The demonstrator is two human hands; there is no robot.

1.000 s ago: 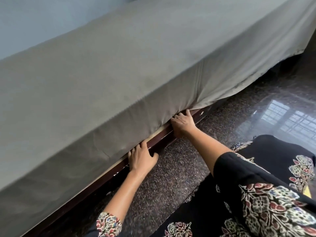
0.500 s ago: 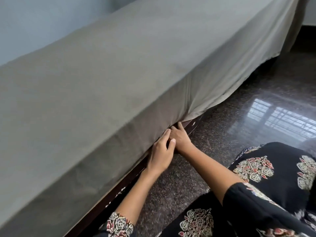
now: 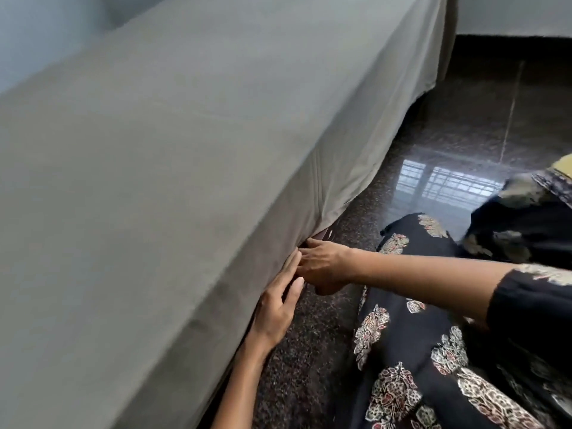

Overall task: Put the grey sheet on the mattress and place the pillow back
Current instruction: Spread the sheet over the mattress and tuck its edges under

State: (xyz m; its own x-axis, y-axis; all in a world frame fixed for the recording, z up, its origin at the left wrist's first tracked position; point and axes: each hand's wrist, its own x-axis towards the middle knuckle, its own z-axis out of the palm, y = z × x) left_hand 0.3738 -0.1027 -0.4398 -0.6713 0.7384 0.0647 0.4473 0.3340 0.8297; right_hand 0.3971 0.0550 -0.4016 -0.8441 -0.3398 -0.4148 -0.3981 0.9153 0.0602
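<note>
1. Shifted since earlier: left hand (image 3: pixel 276 308) now lies below right hand (image 3: pixel 325 264), fingers straight, pressing grey sheet (image 3: pixel 185 156).
2. right hand: fingers extended, tips at sheet's lower edge.
3. grey sheet: spread over mattress, far hem hanging loose.

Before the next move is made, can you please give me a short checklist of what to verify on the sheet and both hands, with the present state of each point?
1. Grey sheet spread flat on top: ok, no big folds in view.
2. Side near the camera tucked: ok, the cloth lies tight there.
3. Side beyond the hands tucked: not ok, it hangs loose toward the floor.
4. Left hand pressing the sheet: ok, straight fingers lie flat on it.
5. Right hand holding the edge: cannot tell, its fingertips are hidden at the fold.
6. Pillow back in place: cannot tell, no pillow is in view.
</note>
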